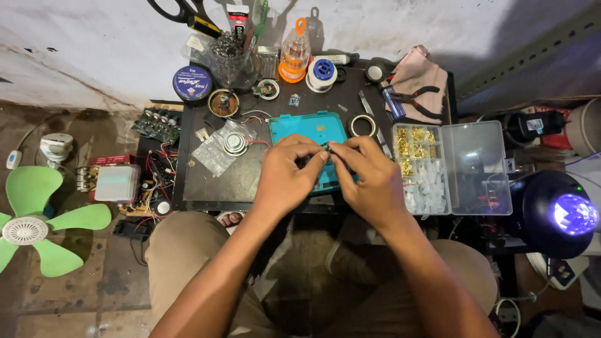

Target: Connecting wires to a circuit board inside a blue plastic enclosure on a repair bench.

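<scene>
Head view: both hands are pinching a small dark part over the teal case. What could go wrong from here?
1. The small dark part sits between fingertips of the left hand and right hand above the teal case; a slip could drop it into the clutter.
2. The open clear organizer box lies beside the right wrist; a nudge might spill its brass terminals.
</scene>
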